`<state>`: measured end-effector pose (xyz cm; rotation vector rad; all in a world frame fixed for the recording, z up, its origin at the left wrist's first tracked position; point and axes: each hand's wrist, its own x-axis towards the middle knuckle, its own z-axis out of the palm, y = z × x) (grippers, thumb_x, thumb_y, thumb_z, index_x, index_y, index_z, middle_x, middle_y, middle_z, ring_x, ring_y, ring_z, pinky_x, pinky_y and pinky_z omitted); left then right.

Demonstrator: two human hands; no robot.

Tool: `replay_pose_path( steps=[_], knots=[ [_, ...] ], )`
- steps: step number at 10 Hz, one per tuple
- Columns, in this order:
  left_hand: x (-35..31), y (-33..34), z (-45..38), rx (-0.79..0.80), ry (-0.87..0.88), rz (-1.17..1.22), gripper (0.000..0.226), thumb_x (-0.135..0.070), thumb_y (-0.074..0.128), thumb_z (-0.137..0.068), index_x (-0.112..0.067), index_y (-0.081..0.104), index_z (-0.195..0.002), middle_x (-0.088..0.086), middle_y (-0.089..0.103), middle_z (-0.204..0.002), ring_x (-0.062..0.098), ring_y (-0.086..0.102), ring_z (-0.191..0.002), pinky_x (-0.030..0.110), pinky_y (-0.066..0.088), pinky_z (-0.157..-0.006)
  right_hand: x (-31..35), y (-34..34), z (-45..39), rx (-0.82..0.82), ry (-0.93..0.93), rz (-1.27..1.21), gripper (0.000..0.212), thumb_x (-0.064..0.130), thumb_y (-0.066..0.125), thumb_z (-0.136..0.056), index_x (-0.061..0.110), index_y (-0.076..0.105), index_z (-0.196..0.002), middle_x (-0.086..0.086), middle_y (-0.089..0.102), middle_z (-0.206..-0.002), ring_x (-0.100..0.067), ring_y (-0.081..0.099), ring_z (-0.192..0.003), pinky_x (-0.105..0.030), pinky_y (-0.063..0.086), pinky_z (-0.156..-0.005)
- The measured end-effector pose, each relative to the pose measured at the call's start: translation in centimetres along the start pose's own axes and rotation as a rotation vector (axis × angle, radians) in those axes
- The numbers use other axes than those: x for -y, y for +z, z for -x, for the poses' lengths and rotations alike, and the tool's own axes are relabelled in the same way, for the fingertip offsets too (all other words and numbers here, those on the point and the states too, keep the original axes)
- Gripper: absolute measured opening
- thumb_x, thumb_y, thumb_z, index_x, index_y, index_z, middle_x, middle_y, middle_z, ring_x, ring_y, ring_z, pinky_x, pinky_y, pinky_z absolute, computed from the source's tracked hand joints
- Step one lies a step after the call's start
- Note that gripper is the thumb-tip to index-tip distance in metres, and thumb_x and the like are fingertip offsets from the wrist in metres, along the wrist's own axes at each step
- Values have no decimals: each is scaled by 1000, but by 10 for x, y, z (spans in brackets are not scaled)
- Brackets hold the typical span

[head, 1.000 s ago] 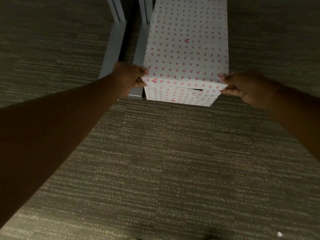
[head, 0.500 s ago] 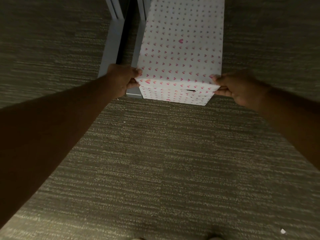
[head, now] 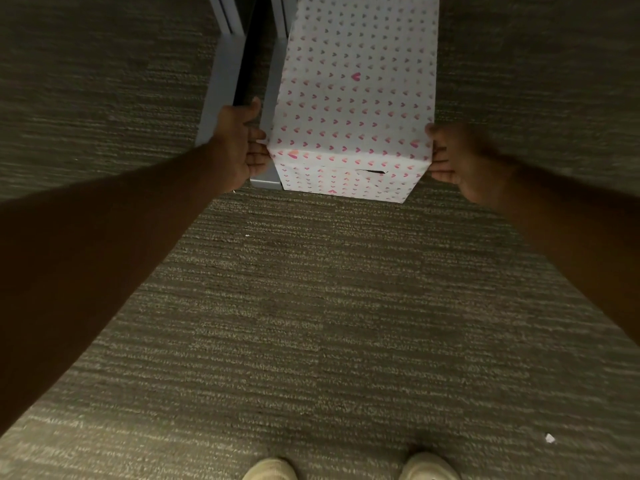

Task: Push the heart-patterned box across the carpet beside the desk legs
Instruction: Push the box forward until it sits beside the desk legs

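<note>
Both hands are kept on the heart-patterned box (head: pixel 353 109), and compared with a second ago it is seen a little farther along the carpet (head: pixel 311 323), slid deeper beside the desk legs (head: pixel 221 81). The arms are now stretched out longer, and two pale shoes (head: pixel 270 470) have come into the near edge of the view, so a forward lean behind the push is suggested. Progress is judged to be well under way, though how far the box is meant to travel cannot be told. The left hand (head: pixel 239 143) is pressed against the near left corner of the box, fingers loosely spread and curled onto the side, with the thumb lifted toward the far side. The right hand (head: pixel 460 161) is set against the near right corner, fingers (head: pixel 437 157) curled onto the side wall; it is blurred, so finer detail is not made out. Nothing is pinched; the box is braced between the two palms. The box is found standing on the carpet, long axis running away from the viewer, its left side just beside the grey foot of the nearer desk leg, whether touching cannot be told. White wrapping with rows of small pink and grey hearts is shown, one darker heart on top, and a dark slit is seen on the near face where the paper gapes slightly.
</note>
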<state>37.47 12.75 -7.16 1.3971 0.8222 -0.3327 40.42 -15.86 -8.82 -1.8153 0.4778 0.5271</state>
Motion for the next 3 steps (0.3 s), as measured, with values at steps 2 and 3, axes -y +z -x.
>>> replay_pose_path(
  steps=[2, 3],
  knots=[
    [9, 24, 16, -56, 211, -79, 46, -29, 62, -90, -7, 54, -129, 6, 61, -121, 21, 58, -109, 16, 47, -76, 1, 5, 17, -61, -208, 223, 44, 38, 51, -96, 12, 51, -131, 0, 59, -119, -20, 58, -111, -22, 44, -71],
    [18, 30, 22, -36, 349, -223, 65, -30, 68, -85, -4, 45, -140, 8, 52, -138, 23, 48, -127, 25, 44, -99, -6, 7, 24, -61, -395, 382, 59, 38, 60, -91, 13, 42, -141, -2, 52, -136, -22, 52, -123, -23, 48, -85]
  ],
)
